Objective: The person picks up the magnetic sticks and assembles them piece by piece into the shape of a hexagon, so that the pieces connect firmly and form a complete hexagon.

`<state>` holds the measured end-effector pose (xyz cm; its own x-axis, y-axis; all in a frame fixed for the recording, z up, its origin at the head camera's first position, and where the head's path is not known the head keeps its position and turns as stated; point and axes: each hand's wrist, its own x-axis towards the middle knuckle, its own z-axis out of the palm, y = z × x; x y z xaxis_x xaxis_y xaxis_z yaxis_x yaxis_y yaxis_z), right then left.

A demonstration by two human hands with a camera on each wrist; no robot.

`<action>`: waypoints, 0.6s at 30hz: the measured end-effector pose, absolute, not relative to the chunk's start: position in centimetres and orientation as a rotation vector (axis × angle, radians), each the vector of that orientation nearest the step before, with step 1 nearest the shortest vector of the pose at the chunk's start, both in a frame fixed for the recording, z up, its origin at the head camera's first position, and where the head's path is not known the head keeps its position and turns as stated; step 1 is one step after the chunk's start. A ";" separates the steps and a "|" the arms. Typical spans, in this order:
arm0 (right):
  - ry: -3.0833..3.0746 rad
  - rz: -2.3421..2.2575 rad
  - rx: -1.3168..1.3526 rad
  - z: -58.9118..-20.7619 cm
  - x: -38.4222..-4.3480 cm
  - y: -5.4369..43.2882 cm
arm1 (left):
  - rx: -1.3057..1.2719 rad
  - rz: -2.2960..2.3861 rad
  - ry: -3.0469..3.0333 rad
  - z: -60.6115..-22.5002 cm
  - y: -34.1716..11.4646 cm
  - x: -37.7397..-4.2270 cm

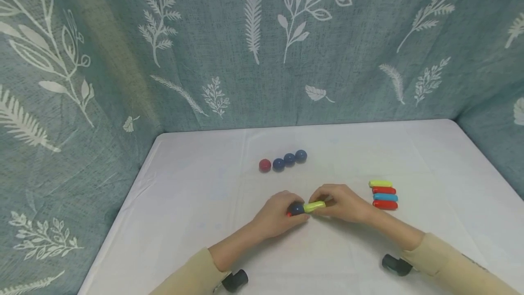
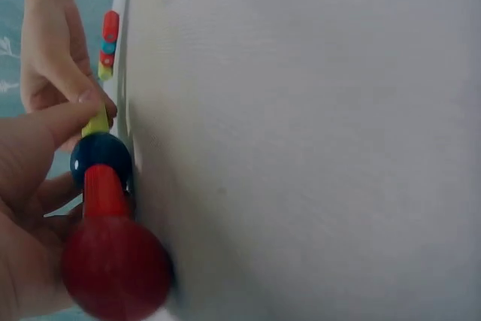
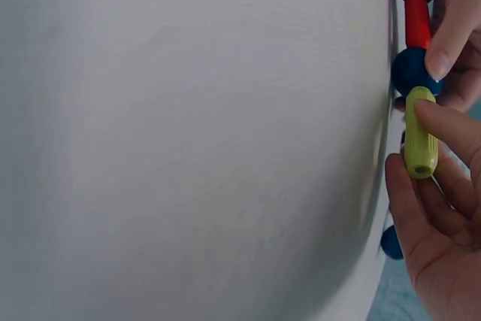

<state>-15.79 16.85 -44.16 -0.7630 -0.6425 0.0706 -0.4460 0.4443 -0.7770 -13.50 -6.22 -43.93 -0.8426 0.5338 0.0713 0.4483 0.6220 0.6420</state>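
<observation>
Low over the white table, my left hand (image 1: 275, 216) holds a dark blue ball (image 2: 101, 159) between thumb and fingers. A red rod (image 2: 105, 192) joins that ball to a dark red ball (image 2: 117, 270), which shows in both wrist views and is hidden by my left hand in the head view. With thumb and fingertips my right hand (image 1: 340, 202) pinches a yellow-green rod (image 3: 421, 134). One end of this rod meets the blue ball, in line with the red rod. Its free end points toward my right palm and shows a dark spot in the middle.
Beyond my hands, a red ball (image 1: 264, 165) and several blue balls (image 1: 289, 160) lie in a slanting row. Right of my right hand sits a stack of rods: a yellow one (image 1: 380, 184), a blue one (image 1: 385, 197) and two red ones (image 1: 385, 205). Patterned cloth (image 1: 254, 94) hangs behind the table.
</observation>
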 end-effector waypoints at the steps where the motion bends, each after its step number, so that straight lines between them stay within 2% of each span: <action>1: 2.455 -1.226 -0.948 -44.2 -15.8 16.7 | 0.830 1.011 2.715 -43.9 -6.1 -13.5; 8: 2.483 -1.192 -0.875 -43.6 -16.6 16.1 | 0.792 0.950 2.766 -44.0 -6.0 -13.5; 18: 2.792 -1.260 -0.631 -43.0 -22.2 14.8 | 0.785 0.897 2.828 -44.2 -6.4 -13.4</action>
<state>-22.25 14.76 -42.99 -0.9184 -0.3661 0.1498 -0.3546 0.5941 -0.7221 -13.35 -6.36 -44.18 -0.8667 0.4920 0.0824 0.4496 0.6988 0.5563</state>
